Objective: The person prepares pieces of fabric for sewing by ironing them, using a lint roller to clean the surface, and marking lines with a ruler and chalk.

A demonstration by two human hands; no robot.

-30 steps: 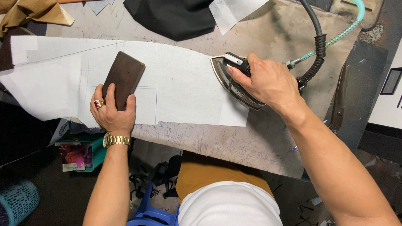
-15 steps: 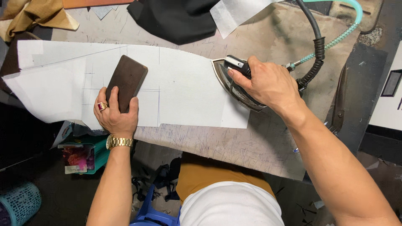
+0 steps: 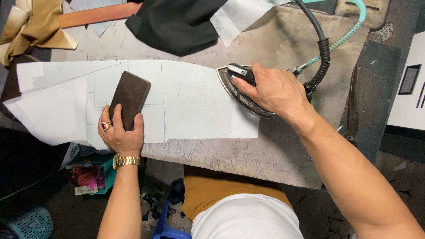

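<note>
White paper-like fabric panel lies flat; we press our left hand around the dark brown wooden block, right hand clamped on the steel steam iron, gliding evenly.

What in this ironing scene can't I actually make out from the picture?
- Sole of the iron: head view, it faces down onto the white fabric, and the right hand covers the handle.
- Near end of the dark block: under the left hand.
- Shears: partly behind the right forearm.
- Where the hose leads: cut off by the top edge.
</note>
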